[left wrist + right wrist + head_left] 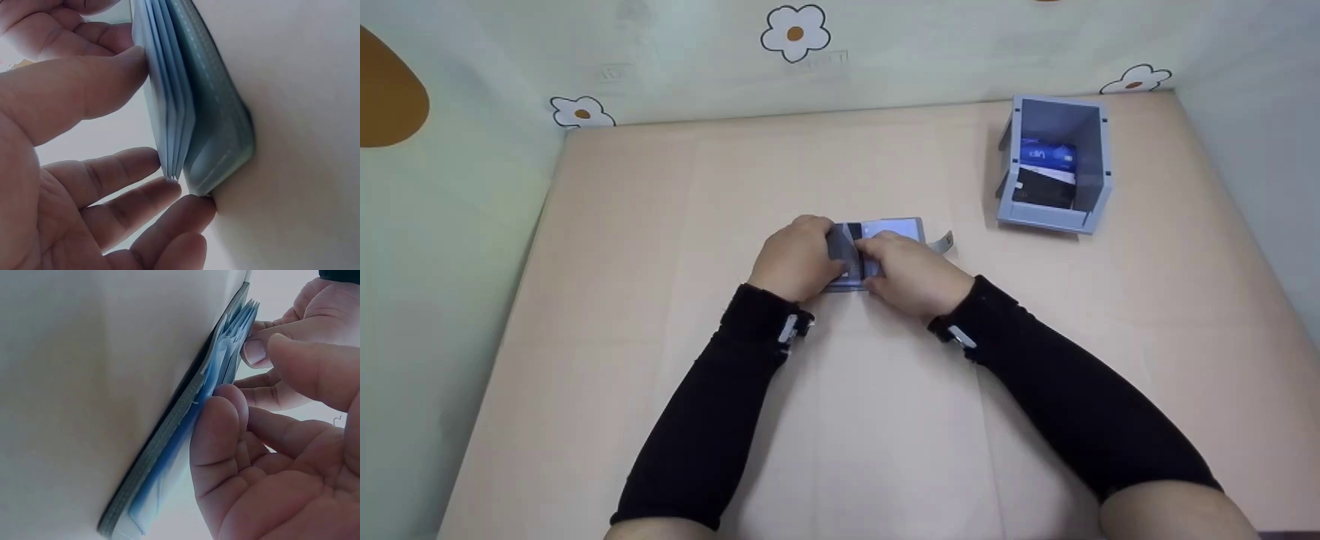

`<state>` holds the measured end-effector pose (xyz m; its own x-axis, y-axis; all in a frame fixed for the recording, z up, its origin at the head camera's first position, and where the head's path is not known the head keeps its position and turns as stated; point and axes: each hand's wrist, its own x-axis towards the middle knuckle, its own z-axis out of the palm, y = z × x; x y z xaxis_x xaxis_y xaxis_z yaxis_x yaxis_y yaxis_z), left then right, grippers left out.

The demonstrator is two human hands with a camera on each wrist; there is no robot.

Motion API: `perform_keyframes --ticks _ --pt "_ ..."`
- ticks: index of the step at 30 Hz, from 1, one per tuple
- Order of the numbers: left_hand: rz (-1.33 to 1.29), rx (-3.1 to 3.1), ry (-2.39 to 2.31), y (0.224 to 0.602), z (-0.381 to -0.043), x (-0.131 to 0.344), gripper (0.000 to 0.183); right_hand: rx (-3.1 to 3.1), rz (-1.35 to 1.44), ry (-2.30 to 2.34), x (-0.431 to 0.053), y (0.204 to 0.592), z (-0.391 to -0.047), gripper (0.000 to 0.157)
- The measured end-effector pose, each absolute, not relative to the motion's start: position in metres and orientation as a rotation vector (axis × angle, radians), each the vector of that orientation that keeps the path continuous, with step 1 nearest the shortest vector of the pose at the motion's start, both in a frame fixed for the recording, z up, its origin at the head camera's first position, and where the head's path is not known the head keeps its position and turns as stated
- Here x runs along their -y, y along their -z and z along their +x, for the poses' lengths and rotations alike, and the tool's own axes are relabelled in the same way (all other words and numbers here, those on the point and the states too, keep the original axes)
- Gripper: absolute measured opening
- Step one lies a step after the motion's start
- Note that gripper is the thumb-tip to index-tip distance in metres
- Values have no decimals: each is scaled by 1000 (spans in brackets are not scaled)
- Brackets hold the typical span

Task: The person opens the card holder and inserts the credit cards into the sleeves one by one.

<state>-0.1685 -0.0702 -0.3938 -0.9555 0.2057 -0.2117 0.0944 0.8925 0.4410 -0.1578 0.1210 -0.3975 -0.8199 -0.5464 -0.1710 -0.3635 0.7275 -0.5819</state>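
Note:
An opened grey-blue card holder (pixel 911 227) with a stack of clear plastic sleeves (pixel 169 112) lies on the table between both hands. A dark card or panel (pixel 852 231) shows near its middle. My left hand (pixel 796 261) grips the left part, thumb on the top sleeve and fingertips along the sleeve edges and cover. From the other side, my right hand (pixel 919 277) holds the right part with curled fingers, their tips (pixel 216 419) right at the sleeves. The right palm hides part of the right half. A short strap (pixel 942 242) sticks out to the right.
A grey plastic bin (pixel 1046 217) stands at the back right, holding a blue packet (pixel 1048 155) and a black flat item (pixel 1042 189). Walls with flower prints close off the table's (pixel 660 225) back and sides.

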Motion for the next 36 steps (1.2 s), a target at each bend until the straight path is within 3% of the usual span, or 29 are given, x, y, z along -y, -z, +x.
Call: perform_keyframes --ticks 15,24,36 --pt "195 -2802 -606 395 -168 71 64 -2600 -650 820 -136 371 -164 51" --pt "194 -2806 -559 396 -168 68 65 -2759 -416 953 -186 332 -181 39" --pt "222 -2896 -599 397 -170 66 64 -2939 -101 778 -264 319 -223 48"
